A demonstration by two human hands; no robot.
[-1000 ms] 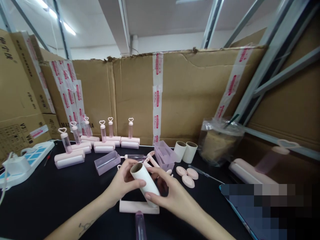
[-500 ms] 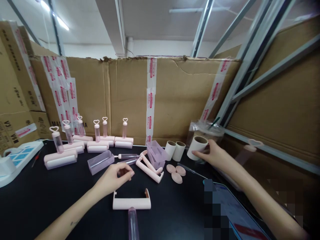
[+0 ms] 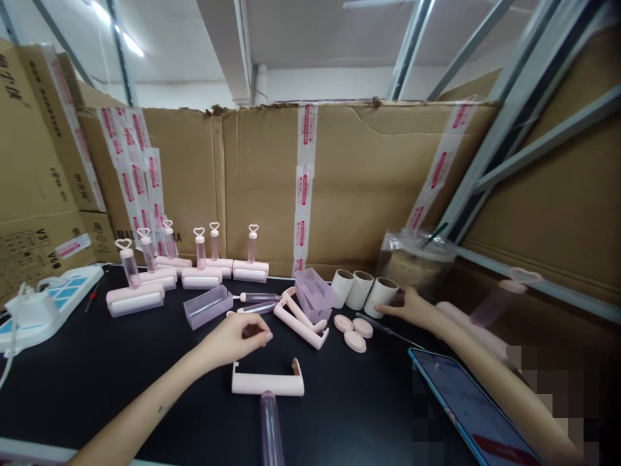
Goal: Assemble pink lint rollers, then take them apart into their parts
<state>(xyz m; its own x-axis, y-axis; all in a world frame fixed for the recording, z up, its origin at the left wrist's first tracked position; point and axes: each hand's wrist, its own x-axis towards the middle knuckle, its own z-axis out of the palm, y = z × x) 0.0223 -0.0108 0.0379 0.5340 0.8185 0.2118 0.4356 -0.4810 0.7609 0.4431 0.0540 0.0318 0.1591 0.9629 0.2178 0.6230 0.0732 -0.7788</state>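
My right hand [image 3: 421,310] has its thumb and fingers around a white lint-roller refill roll [image 3: 382,299], which stands upright on the table. Two more white rolls [image 3: 359,291] stand to the left of it. My left hand [image 3: 240,336] hovers over the black table with fingertips curled toward the thumb, and no object shows in it. Just below lies a pink roller frame [image 3: 268,384] with a clear purple handle [image 3: 272,427] pointing toward me. Pink round caps [image 3: 356,341], loose pink frame pieces [image 3: 301,323] and translucent purple covers [image 3: 208,306] lie between and beyond the hands.
Several assembled lint rollers with heart-shaped tops [image 3: 201,278] stand at the back left. A power strip [image 3: 53,310] is at far left. A screwdriver [image 3: 388,329], a phone [image 3: 466,401] and a plastic cup [image 3: 417,259] are on the right. Cardboard walls [image 3: 257,188] enclose the table.
My right hand has lowered the white roll from a slightly raised, tilted position to stand beside the other two. The left hand keeps its pose. The view has shifted slightly.
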